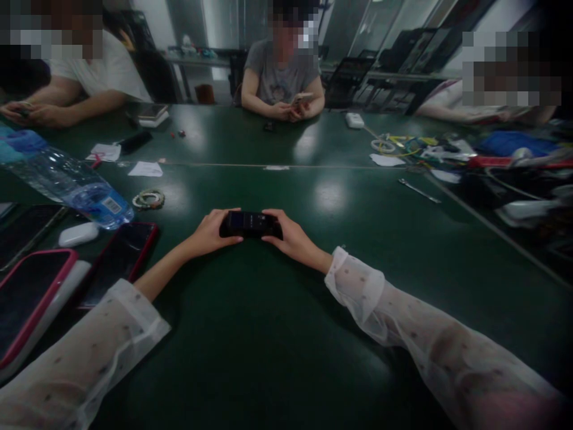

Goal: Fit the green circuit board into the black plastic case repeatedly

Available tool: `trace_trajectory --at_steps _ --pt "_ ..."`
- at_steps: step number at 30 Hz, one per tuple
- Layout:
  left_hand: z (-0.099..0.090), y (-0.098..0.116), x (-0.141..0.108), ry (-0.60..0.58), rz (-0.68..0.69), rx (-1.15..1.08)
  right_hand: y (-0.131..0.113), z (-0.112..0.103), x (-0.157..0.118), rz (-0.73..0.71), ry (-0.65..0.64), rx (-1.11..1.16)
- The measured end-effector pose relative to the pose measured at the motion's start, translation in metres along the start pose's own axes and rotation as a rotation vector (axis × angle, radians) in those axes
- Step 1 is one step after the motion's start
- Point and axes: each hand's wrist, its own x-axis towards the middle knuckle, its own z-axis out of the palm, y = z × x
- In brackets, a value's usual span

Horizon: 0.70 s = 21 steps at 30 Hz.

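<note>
A black device [248,224], gripped from both ends

The left hand [206,236] pinches one end and the right hand [298,237] the other, over the desk [250,334]; whether they touch it, I cannot tell. Should one hand loosen, the smooth-looking device may slip. Going rightward, the bottle [71,182] is clear plastic, the bracelets [148,206] round and seemingly beaded, the right sleeve [358,286] sheer and dotted.
</note>
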Motion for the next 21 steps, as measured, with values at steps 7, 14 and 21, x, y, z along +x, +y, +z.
trace_trajectory --at_steps 7,14,21 --pt "0.0025 -0.0034 0.0017 0.004 -0.036 0.011 -0.0013 -0.0015 0.0 0.037 0.003 0.033" --pt "0.0037 -0.0041 0.0011 0.015 -0.076 0.006 -0.0047 -0.0028 0.0003 0.038 0.025 0.037" --pt "0.0043 -0.006 0.0009 0.024 -0.037 0.001 -0.0084 -0.0044 -0.0015 0.023 0.096 0.037"
